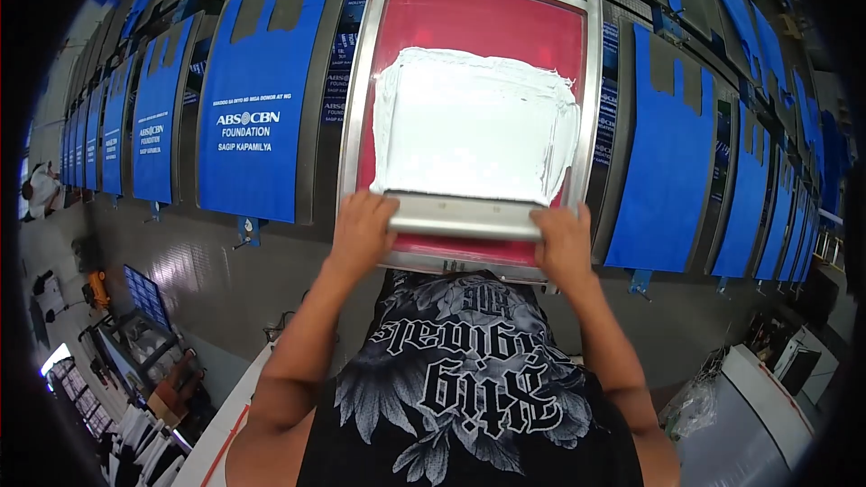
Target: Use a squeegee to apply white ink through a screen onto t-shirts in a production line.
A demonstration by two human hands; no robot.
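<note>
A metal squeegee (465, 218) lies crosswise near the close end of a screen printing frame (357, 117). My left hand (363, 230) is closed round its left end, and my right hand (564, 239) grips the right end. Beyond the squeegee, thick white ink (478, 131) covers the middle of the red mesh (483, 13), with ridges along its far and right edges. The frame's silver rim surrounds the mesh. Whatever lies under the screen is hidden.
Blue bag-shaped fabric pieces lie on boards both sides; the left one (257, 81) bears white print, the right one (663, 162) shows none. Metal brackets (249, 233) jut from the boards' near edges. A white-topped table (762, 397) stands at lower right; a person (43, 189) is far left.
</note>
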